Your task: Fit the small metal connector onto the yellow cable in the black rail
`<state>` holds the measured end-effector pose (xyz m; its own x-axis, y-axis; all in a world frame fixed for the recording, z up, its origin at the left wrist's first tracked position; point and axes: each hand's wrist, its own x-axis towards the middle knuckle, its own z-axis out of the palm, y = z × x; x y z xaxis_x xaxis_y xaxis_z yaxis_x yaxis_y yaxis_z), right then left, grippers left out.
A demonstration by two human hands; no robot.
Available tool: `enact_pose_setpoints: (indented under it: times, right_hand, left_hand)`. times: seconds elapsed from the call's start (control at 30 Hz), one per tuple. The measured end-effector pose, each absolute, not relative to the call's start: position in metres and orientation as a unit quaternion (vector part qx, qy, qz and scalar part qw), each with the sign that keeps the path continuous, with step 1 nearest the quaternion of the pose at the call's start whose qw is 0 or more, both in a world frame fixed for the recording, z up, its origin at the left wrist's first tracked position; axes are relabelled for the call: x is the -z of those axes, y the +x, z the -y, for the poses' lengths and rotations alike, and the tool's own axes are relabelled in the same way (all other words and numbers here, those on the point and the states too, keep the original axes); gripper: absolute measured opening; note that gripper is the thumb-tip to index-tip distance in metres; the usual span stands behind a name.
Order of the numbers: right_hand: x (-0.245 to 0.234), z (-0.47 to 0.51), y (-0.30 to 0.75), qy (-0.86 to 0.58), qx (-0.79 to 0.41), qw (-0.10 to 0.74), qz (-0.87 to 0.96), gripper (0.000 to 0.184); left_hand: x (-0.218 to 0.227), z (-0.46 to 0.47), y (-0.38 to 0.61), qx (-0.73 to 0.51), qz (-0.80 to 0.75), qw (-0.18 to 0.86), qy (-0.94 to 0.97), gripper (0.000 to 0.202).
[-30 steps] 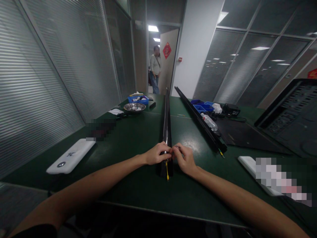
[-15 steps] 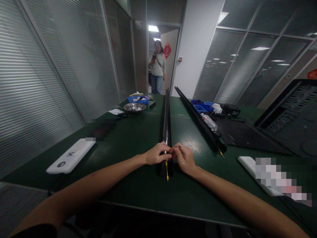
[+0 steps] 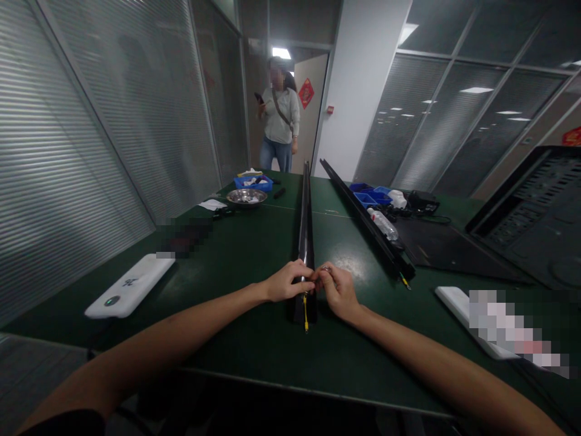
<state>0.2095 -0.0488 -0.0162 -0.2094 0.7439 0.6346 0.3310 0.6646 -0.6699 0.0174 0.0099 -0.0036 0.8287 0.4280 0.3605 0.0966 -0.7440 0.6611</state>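
A long black channel-shaped rail [image 3: 305,218] lies lengthwise on the green table [image 3: 245,254], its near end toward me. My left hand [image 3: 293,281] is closed over the rail near that end, thumb across the top. Just right of it, my right hand [image 3: 337,289] is curled in a pinch at the rail's side. Something small and shiny shows at its fingertips, too small to name. Below my left hand, a yellow wire [image 3: 306,313] with a terminal at its tip hangs out of the rail.
A second black rail [image 3: 363,212] lies to the right, beside a plastic bottle [image 3: 384,224] and blue bins [image 3: 372,197]. At the far left are a metal bowl [image 3: 246,197] and a blue tray [image 3: 254,184]. White power banks [image 3: 131,287] flank me. A person [image 3: 280,121] stands beyond the table.
The person at the doorway has come closer and shifted left. My two hands and the rail look almost unmoved.
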Motion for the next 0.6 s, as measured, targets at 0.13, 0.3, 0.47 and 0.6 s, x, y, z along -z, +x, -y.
enact_pose_setpoints:
  times: [0.13, 0.3, 0.47, 0.6]
  right_hand:
    - [0.0172, 0.0481, 0.2098, -0.353, -0.197, 0.528, 0.747, 0.032]
    - [0.0169, 0.0482, 0.2098, -0.354, -0.198, 0.540, 0.738, 0.031]
    - [0.0169, 0.0489, 0.2089, -0.363, -0.204, 0.546, 0.727, 0.027]
    - [0.0166, 0.0495, 0.2081, -0.367, -0.201, 0.545, 0.727, 0.025]
  left_hand:
    - [0.0014, -0.0086, 0.0178, -0.260, -0.145, 0.337, 0.893, 0.041]
    - [0.0014, -0.0085, 0.0183, -0.263, -0.151, 0.343, 0.889, 0.041]
    - [0.0020, -0.0095, 0.0182, -0.260, -0.157, 0.348, 0.887, 0.038]
    - [0.0018, -0.0098, 0.0187, -0.262, -0.153, 0.355, 0.884, 0.035]
